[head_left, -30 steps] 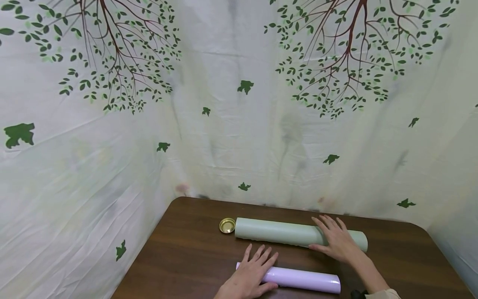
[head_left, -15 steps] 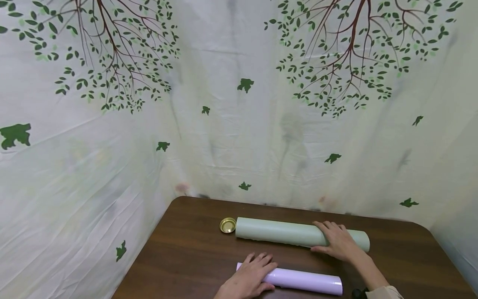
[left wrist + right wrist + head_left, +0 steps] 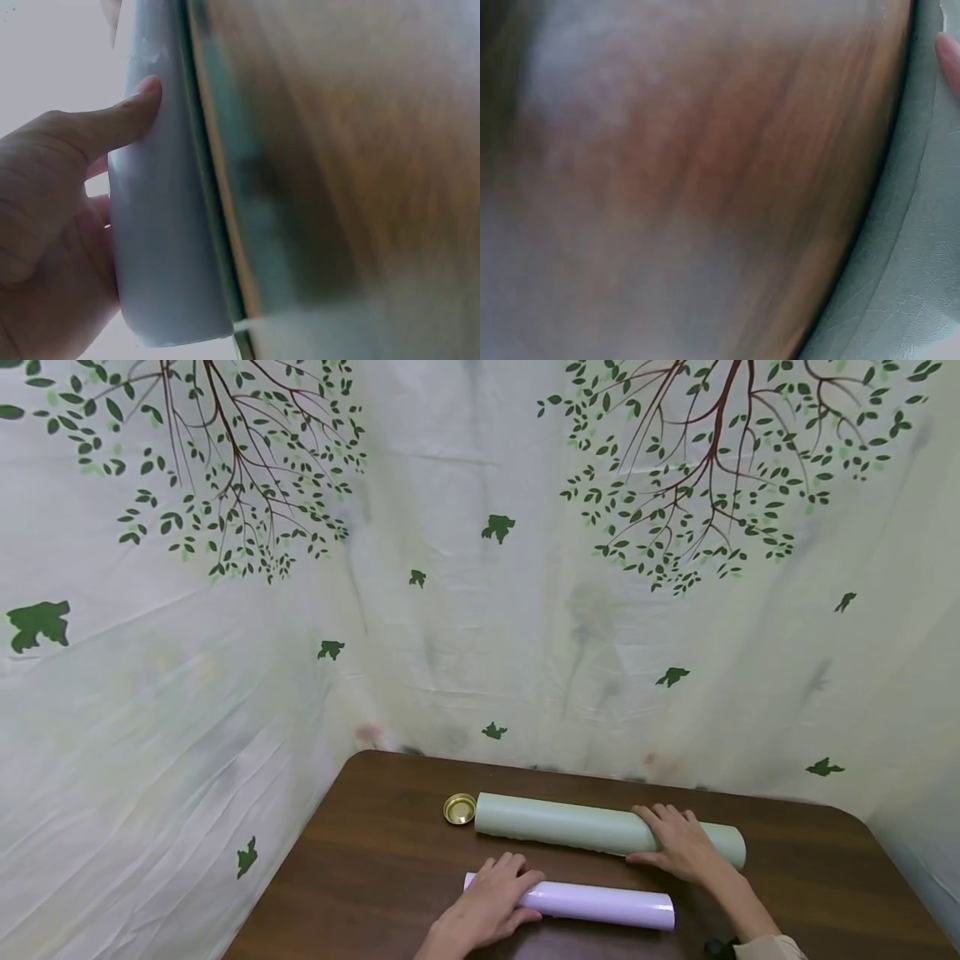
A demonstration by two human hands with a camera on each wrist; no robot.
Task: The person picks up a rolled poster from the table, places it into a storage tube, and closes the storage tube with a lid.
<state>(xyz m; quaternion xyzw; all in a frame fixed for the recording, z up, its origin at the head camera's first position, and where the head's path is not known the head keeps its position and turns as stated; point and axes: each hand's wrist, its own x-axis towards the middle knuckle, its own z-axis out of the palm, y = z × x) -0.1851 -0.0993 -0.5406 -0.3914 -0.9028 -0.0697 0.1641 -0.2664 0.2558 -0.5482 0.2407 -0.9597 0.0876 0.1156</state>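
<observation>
A glossy lilac roll is in my left hand, near its left end. In the left wrist view my thumb lies along one side of the lilac roll, and other fingers are partly hidden behind it. Farther back, a longer and thicker pale green roll lies on the table. My right hand grips it near its right end, fingers bent over the top and thumb on the near side. Up close, the green roll has a leather-like surface with a loose edge running along it.
A small round gold-coloured dish sits just off the green roll's left end. Everything stands on a dark brown table with rounded far corners. Behind it hangs a pale cloth printed with trees and leaves.
My left fingers have curled in round the lilac roll, which has shifted left and slightly up in the head view. My right fingers have come down from spread to bent over the green roll.
</observation>
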